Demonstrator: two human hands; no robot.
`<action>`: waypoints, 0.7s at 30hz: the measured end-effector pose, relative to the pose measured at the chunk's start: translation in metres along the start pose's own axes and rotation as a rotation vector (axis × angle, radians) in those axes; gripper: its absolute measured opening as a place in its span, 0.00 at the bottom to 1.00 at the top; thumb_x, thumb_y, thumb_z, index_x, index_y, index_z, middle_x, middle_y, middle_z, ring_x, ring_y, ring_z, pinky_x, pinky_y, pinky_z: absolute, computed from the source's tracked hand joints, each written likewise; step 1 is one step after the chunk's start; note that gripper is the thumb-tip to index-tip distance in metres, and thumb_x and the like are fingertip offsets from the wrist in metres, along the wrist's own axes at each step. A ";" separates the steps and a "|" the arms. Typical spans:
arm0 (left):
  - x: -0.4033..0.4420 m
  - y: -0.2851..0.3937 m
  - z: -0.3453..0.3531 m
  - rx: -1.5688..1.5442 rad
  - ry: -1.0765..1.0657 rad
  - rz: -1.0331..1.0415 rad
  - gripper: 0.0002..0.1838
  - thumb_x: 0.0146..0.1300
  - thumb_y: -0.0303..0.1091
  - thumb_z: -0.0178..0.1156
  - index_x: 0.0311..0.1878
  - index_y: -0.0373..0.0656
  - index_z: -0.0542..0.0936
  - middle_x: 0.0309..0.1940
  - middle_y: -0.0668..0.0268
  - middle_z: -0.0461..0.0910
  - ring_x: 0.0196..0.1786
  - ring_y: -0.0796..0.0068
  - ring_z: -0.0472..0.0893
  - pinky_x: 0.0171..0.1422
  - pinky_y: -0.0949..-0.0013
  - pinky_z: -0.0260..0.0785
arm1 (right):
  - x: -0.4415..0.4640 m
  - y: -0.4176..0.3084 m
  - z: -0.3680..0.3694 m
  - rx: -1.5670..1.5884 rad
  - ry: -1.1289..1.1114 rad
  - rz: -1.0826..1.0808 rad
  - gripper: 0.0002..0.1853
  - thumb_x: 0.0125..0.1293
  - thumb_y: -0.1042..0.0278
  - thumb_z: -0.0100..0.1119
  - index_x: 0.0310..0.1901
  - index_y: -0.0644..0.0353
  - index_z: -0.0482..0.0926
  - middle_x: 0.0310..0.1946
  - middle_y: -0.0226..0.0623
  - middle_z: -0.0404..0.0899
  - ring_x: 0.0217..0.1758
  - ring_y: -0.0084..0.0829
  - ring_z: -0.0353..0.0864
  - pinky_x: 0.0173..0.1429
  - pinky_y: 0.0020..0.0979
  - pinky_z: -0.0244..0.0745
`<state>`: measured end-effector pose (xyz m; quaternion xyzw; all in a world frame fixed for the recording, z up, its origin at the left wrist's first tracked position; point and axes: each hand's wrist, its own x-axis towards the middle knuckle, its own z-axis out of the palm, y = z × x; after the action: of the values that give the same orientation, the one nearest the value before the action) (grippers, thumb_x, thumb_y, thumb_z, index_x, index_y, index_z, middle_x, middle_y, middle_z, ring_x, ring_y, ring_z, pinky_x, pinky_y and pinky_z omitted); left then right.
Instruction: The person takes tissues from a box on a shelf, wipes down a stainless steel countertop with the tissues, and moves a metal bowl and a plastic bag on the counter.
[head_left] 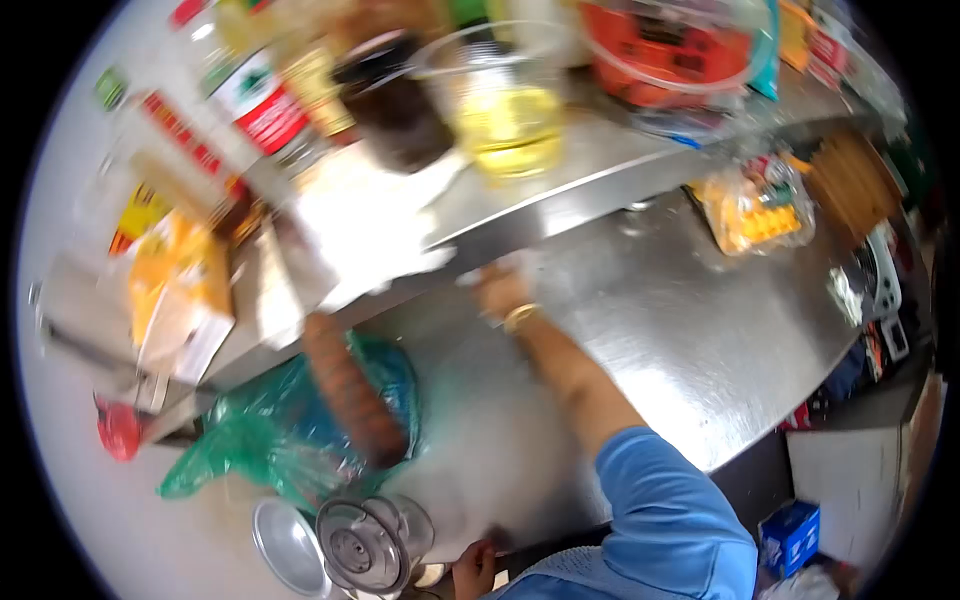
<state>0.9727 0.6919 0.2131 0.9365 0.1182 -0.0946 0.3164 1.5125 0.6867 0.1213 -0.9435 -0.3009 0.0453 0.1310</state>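
Observation:
My right hand (503,292), with a gold bracelet at the wrist, reaches to the back of the steel table (660,300), just below the shelf edge. Its blurred fingers are closed on a white cloth (526,264), of which only small parts show. Low in the view, close to my body, is my left hand (474,572); its fingers look curled, and what they hold is hidden. A long brown object (352,395), blurred, lies over a green plastic bag (245,430) on the left of the table.
On the steel shelf (590,200) stand a jug of yellow liquid (510,130), a dark jar (395,105), bottles and a red-filled tub (670,55). A glass-lidded pot (360,548) is at lower left. A bag of yellow food (760,210) lies at the table's far right.

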 end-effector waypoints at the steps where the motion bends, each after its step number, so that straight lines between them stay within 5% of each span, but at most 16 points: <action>1: 0.005 0.005 0.004 0.015 -0.032 0.020 0.32 0.51 0.32 0.65 0.61 0.38 0.68 0.54 0.53 0.69 0.56 0.64 0.71 0.57 0.64 0.65 | -0.005 -0.031 0.018 0.154 0.157 -0.147 0.23 0.66 0.54 0.45 0.58 0.58 0.72 0.62 0.48 0.67 0.68 0.42 0.64 0.71 0.56 0.47; 2: 0.010 0.014 0.011 -0.367 -0.067 -0.296 0.38 0.50 0.34 0.66 0.66 0.42 0.64 0.62 0.52 0.60 0.65 0.56 0.59 0.65 0.60 0.56 | -0.012 -0.062 0.034 0.282 0.295 -0.314 0.23 0.65 0.55 0.47 0.58 0.56 0.73 0.64 0.49 0.65 0.70 0.40 0.62 0.71 0.56 0.46; 3: 0.014 0.022 0.017 -0.737 -0.104 -0.626 0.44 0.48 0.36 0.67 0.70 0.45 0.60 0.70 0.50 0.51 0.73 0.48 0.48 0.73 0.55 0.47 | -0.050 -0.073 -0.025 0.113 0.039 -0.515 0.26 0.64 0.53 0.48 0.61 0.55 0.70 0.67 0.42 0.63 0.72 0.35 0.58 0.72 0.55 0.44; 4: 0.023 0.026 0.024 -0.714 -0.145 -0.612 0.44 0.48 0.36 0.67 0.70 0.45 0.60 0.70 0.50 0.51 0.73 0.48 0.48 0.73 0.55 0.47 | -0.052 -0.075 0.001 0.137 0.131 -0.568 0.26 0.64 0.52 0.48 0.62 0.53 0.69 0.68 0.39 0.61 0.72 0.34 0.59 0.73 0.53 0.41; 6: 0.031 0.041 0.030 -0.056 -0.298 -0.134 0.49 0.50 0.41 0.68 0.72 0.46 0.52 0.72 0.56 0.47 0.74 0.46 0.48 0.75 0.53 0.47 | -0.072 -0.041 0.002 0.168 0.211 -0.568 0.27 0.64 0.52 0.47 0.63 0.52 0.69 0.70 0.35 0.59 0.71 0.32 0.60 0.74 0.51 0.39; 7: 0.037 0.059 0.034 -0.041 -0.336 -0.120 0.49 0.50 0.41 0.68 0.72 0.46 0.52 0.72 0.56 0.47 0.74 0.46 0.48 0.75 0.53 0.47 | -0.078 -0.012 -0.008 0.098 0.194 -0.497 0.27 0.64 0.52 0.48 0.64 0.51 0.68 0.71 0.34 0.58 0.73 0.31 0.57 0.74 0.53 0.37; 9: 0.080 0.133 0.034 -0.441 -0.012 -0.365 0.14 0.65 0.35 0.55 0.48 0.35 0.78 0.36 0.55 0.82 0.39 0.69 0.82 0.39 0.69 0.74 | -0.088 0.055 -0.034 -0.001 0.208 -0.366 0.27 0.66 0.52 0.47 0.65 0.51 0.67 0.71 0.33 0.57 0.75 0.30 0.53 0.73 0.57 0.36; 11: 0.097 0.152 0.040 -0.351 -0.101 -0.301 0.15 0.66 0.35 0.55 0.49 0.34 0.78 0.36 0.57 0.82 0.39 0.70 0.81 0.40 0.69 0.74 | -0.117 0.134 -0.053 -0.059 0.259 -0.257 0.27 0.66 0.50 0.47 0.64 0.53 0.68 0.70 0.36 0.58 0.74 0.32 0.55 0.72 0.56 0.44; 21: 0.149 0.256 0.110 -0.383 -0.413 -0.018 0.13 0.67 0.31 0.54 0.51 0.35 0.77 0.38 0.56 0.82 0.42 0.69 0.82 0.44 0.70 0.73 | -0.443 0.460 -0.173 -0.175 0.214 0.737 0.30 0.70 0.48 0.35 0.68 0.55 0.58 0.71 0.40 0.55 0.75 0.33 0.52 0.73 0.54 0.41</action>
<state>1.1755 0.4511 0.2358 0.8193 0.0752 -0.2624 0.5041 1.4360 0.0312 0.1643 -0.9953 0.0707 -0.0352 0.0557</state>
